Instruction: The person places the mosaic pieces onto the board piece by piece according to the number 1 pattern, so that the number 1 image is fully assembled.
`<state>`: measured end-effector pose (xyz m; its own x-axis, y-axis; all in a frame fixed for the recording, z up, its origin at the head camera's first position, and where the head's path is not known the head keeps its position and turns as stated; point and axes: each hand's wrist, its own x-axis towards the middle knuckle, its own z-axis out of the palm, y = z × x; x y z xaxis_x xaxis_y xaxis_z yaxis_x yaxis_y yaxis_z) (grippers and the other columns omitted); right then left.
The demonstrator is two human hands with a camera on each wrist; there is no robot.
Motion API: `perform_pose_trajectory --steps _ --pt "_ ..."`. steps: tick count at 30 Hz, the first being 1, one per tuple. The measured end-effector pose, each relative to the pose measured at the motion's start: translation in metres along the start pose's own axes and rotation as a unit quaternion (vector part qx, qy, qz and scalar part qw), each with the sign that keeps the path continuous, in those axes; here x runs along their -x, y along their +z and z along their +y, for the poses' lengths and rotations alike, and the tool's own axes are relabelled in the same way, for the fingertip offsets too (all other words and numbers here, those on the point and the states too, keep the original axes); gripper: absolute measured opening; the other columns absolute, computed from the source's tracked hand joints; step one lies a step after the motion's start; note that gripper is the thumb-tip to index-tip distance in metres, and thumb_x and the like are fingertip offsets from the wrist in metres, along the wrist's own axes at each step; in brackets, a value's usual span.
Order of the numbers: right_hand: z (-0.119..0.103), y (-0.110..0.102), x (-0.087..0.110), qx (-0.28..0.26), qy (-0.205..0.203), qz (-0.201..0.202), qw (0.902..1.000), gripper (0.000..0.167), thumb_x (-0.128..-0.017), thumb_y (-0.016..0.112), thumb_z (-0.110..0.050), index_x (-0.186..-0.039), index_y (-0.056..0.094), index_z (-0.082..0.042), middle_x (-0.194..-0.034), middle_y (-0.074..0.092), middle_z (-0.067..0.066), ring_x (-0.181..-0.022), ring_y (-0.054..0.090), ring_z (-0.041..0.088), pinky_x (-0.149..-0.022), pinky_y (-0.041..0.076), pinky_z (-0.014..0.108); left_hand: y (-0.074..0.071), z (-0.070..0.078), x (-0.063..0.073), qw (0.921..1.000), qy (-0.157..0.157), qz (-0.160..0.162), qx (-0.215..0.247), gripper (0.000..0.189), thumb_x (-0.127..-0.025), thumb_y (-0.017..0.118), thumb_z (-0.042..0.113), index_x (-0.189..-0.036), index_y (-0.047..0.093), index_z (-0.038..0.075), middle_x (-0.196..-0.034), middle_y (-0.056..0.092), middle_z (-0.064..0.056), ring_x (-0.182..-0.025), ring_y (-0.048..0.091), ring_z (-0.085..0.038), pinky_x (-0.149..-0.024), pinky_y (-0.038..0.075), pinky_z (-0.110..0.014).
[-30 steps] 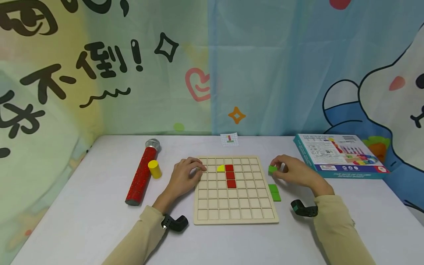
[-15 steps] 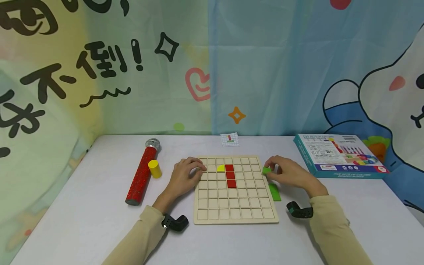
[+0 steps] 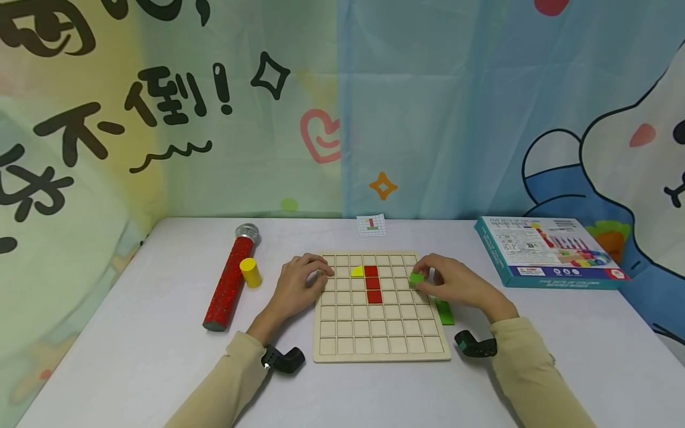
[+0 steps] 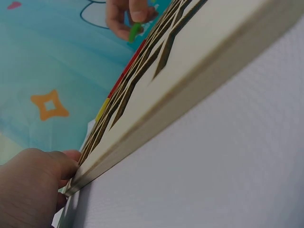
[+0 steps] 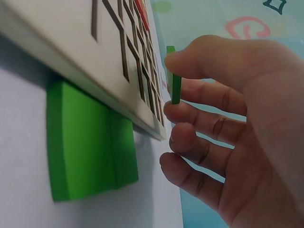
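Note:
A wooden grid board (image 3: 380,361) lies flat on the white table. Three red square tiles (image 3: 372,284) stand in a column on it, with a yellow tile (image 3: 357,271) with a rounded side left of the top one. My right hand (image 3: 455,282) pinches a green square tile (image 5: 176,88) between thumb and fingers, above the board's right part. At the board's left edge, my left hand (image 3: 299,285) grips the rim, fingers (image 4: 66,164) against it. Two more green tiles (image 5: 90,147) lie by the board's right edge, partly hidden in the head view.
A red microphone (image 3: 230,285) lies at left beside a yellow cylinder (image 3: 250,273). Behind the board is a small pattern card (image 3: 371,226). A flat teal box (image 3: 551,252) rests at the back right, before a printed curtain (image 3: 407,107).
My right hand has moved left with the green tile, from beside the board to over its right columns. My left hand keeps its place at the left edge.

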<state>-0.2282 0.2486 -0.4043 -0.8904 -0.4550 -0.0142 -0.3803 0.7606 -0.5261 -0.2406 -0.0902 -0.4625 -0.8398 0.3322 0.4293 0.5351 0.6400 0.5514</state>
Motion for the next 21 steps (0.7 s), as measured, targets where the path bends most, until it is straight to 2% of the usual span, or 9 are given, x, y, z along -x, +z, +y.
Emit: perform_pose_trajectory --steps 6,15,21 --pt "-0.006 0.004 -0.001 0.001 0.005 -0.006 1.0 0.028 -0.086 0.067 -0.025 -0.11 0.059 -0.013 -0.091 0.056 0.0 -0.07 0.048 0.011 -0.06 0.041 0.024 0.0 0.001 0.0 1.0 -0.004 -0.004 0.002 0.012 -0.087 0.062 0.013 -0.093 0.07 0.021 -0.111 0.063 0.002 -0.101 0.054 -0.022 -0.091 0.036 -0.048" --pt "-0.016 0.009 -0.002 -0.021 -0.017 -0.014 0.9995 0.026 -0.086 0.067 -0.023 -0.109 0.06 -0.013 -0.088 0.057 -0.001 -0.065 0.048 0.01 -0.058 0.041 0.024 0.0 0.002 -0.001 1.0 0.0 0.0 -0.007 0.011 -0.087 0.064 0.014 -0.093 0.07 0.021 -0.11 0.063 0.0 -0.101 0.055 -0.024 -0.09 0.037 -0.049" --pt "-0.023 0.012 -0.005 -0.01 -0.018 -0.012 0.9997 0.026 -0.085 0.068 -0.025 -0.108 0.06 -0.014 -0.089 0.057 -0.003 -0.066 0.048 0.009 -0.059 0.041 0.023 -0.001 0.001 -0.001 1.0 -0.002 -0.002 -0.009 0.011 -0.088 0.063 0.014 -0.093 0.07 0.021 -0.111 0.064 0.0 -0.102 0.055 -0.024 -0.091 0.037 -0.049"
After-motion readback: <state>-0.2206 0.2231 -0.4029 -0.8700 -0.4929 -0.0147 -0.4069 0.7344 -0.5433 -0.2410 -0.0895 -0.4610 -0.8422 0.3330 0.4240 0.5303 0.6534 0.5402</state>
